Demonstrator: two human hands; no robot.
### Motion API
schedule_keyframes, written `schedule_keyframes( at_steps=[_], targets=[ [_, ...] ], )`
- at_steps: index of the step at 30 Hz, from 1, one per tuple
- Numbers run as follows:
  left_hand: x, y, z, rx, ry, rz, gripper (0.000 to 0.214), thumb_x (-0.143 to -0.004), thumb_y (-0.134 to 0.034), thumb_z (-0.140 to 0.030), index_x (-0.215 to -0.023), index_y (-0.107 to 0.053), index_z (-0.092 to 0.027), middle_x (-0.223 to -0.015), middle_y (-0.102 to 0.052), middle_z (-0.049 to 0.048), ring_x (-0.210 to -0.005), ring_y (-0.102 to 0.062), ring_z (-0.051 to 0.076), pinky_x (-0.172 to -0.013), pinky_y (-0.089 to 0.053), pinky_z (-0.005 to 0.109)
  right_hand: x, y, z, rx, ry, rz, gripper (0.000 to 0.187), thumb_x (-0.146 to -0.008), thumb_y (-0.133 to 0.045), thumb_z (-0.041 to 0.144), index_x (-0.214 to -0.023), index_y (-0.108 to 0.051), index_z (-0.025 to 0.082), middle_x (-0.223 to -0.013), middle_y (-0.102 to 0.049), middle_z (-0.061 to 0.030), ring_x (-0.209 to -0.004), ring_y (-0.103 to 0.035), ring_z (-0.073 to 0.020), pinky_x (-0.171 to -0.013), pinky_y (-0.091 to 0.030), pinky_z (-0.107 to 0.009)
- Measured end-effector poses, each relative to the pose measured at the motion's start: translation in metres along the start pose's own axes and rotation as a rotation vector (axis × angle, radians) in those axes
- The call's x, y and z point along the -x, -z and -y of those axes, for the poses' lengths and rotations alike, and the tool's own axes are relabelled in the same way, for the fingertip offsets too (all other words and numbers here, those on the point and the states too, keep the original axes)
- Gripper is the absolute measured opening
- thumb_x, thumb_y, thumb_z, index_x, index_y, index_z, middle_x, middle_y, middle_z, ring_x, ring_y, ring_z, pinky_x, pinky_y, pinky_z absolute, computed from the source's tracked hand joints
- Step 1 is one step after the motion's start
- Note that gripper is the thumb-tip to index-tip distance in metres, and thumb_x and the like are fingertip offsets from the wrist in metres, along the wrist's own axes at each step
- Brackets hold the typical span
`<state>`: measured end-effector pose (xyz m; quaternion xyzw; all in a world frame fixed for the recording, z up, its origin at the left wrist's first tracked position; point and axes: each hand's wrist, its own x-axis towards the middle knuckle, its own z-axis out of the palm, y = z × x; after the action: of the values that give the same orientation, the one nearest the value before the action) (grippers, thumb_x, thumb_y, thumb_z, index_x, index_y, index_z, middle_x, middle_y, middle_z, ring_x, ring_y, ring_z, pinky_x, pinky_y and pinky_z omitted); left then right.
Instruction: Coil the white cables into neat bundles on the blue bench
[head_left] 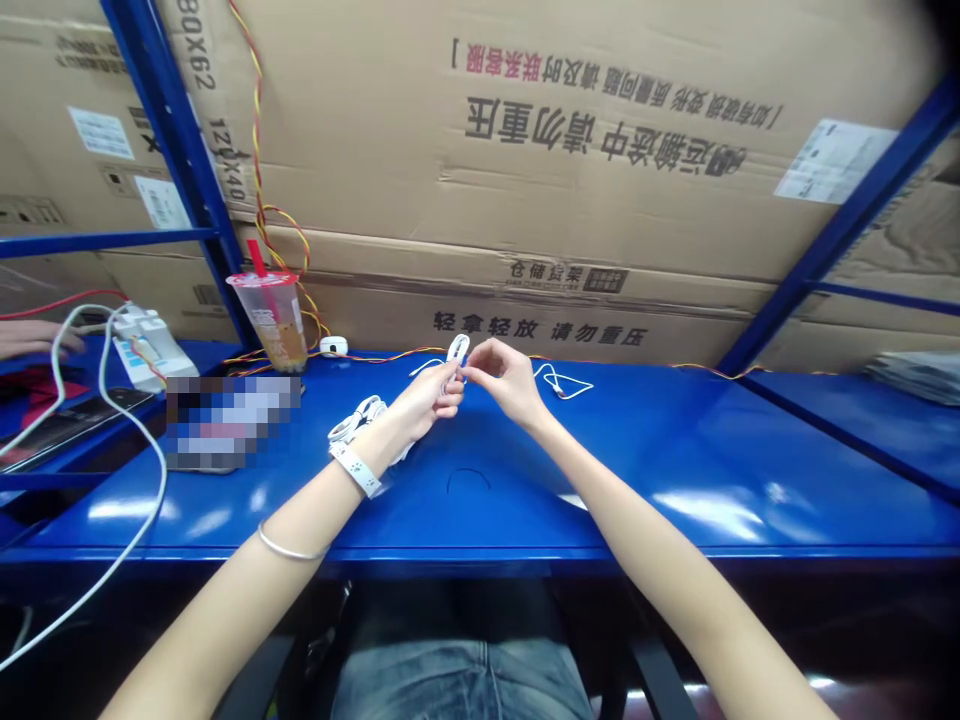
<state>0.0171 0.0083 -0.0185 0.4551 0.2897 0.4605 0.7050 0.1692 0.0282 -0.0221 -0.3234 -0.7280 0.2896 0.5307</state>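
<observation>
My left hand (431, 400) is closed around a bundled white cable (458, 348), whose looped end sticks up above the fingers. Close against it, my right hand (506, 375) has thumb and forefinger pinched together at the side of the bundle; what lies between those fingertips is too small to make out. Behind my left wrist rests a pile of coiled white cables (358, 418), partly covered by the forearm. A loose white cable (562, 382) lies just beyond my right hand. On the blue tabletop (525, 510) in front of me is a thin black strand (469, 472), bent in a curve.
To the left stand a lidded drink cup (270, 315) with a red straw, a white earphone case (334, 346), a blurred-out flat object (229, 425) and a white power strip (154, 345). Another person's hand (37, 340) shows at far left. Large cardboard boxes (390, 150) rise behind.
</observation>
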Motion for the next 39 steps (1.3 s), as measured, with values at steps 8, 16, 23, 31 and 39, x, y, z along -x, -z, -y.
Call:
schedule_keyframes(
  at_steps=[8,16,23,31,39],
  targets=[
    [0.002,0.004,-0.008,-0.039,-0.058,-0.047,0.025,-0.092,-0.052,-0.033,-0.076,-0.048,-0.015,-0.056,-0.035,-0.007,-0.037,-0.024,0.001,-0.034,-0.018,0.012,-0.001,0.005,-0.002,-0.19,-0.218,0.296,0.037,-0.074,-0.069,0.05,-0.082,-0.061,0.015,-0.072,-0.064,-0.0023,-0.064,-0.058,-0.0122,-0.066,-0.048,-0.027],
    [0.002,0.003,-0.003,-0.209,-0.074,-0.014,0.032,-0.088,-0.057,-0.045,-0.077,-0.047,-0.016,-0.058,-0.03,-0.0083,-0.04,-0.021,0.001,-0.036,-0.015,0.012,-0.002,0.006,-0.001,-0.065,-0.125,0.149,0.03,-0.073,-0.07,0.045,-0.079,-0.06,0.017,-0.071,-0.064,-0.0021,-0.065,-0.061,-0.0152,-0.069,-0.051,-0.03],
    [0.003,0.0,0.002,-0.352,-0.123,-0.017,0.036,-0.086,-0.058,-0.052,-0.082,-0.049,-0.017,-0.058,-0.022,-0.0098,-0.041,-0.017,0.002,-0.037,-0.014,0.013,-0.005,0.012,-0.002,0.017,-0.094,0.14,0.027,-0.072,-0.071,0.041,-0.082,-0.07,0.016,-0.079,-0.07,-0.0053,-0.071,-0.064,-0.0191,-0.074,-0.052,-0.033],
    [0.004,0.0,-0.002,-0.377,-0.07,-0.048,0.039,-0.084,-0.06,-0.053,-0.075,-0.047,-0.018,-0.057,-0.023,-0.0095,-0.04,-0.017,0.002,-0.037,-0.013,0.014,-0.007,0.014,0.0,-0.168,-0.182,0.123,0.036,-0.069,-0.074,0.048,-0.081,-0.07,0.014,-0.073,-0.066,-0.0033,-0.065,-0.059,-0.0139,-0.069,-0.049,-0.028],
    [0.006,0.001,-0.003,-0.437,-0.099,0.036,0.041,-0.086,-0.054,-0.056,-0.078,-0.052,-0.016,-0.057,-0.022,-0.0093,-0.041,-0.015,0.003,-0.037,-0.012,0.015,-0.001,0.008,-0.005,-0.222,-0.323,0.238,0.041,-0.069,-0.074,0.053,-0.073,-0.065,0.013,-0.07,-0.061,-0.0021,-0.06,-0.053,-0.0094,-0.059,-0.043,-0.023]
  ],
)
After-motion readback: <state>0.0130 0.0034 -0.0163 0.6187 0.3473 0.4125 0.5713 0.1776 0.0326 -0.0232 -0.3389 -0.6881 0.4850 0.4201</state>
